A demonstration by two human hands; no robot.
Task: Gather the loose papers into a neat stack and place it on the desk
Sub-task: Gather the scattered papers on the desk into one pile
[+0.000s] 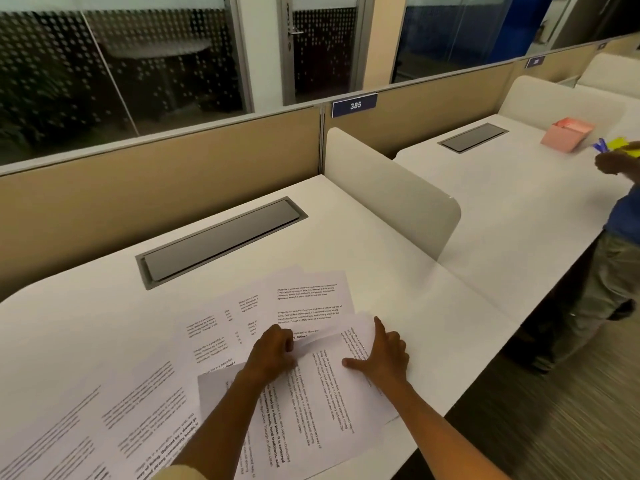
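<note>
Several loose printed papers (311, 299) lie fanned and overlapping on the white desk (398, 258), spreading from the middle to the near left corner. My left hand (273, 351) pinches the raised edge of one sheet (322, 386) in the middle of the spread. My right hand (384, 351) lies flat with fingers spread on that same sheet, at its right side, close to the desk's right front edge. More sheets (90, 427) with blurred text lie at the near left.
A grey cable hatch (221, 239) sits in the desk behind the papers. A white divider (391, 188) separates the neighbouring desk, where another person (620, 216) stands holding yellow notes beside a pink box (568, 133). A tan partition (156, 188) backs the desk.
</note>
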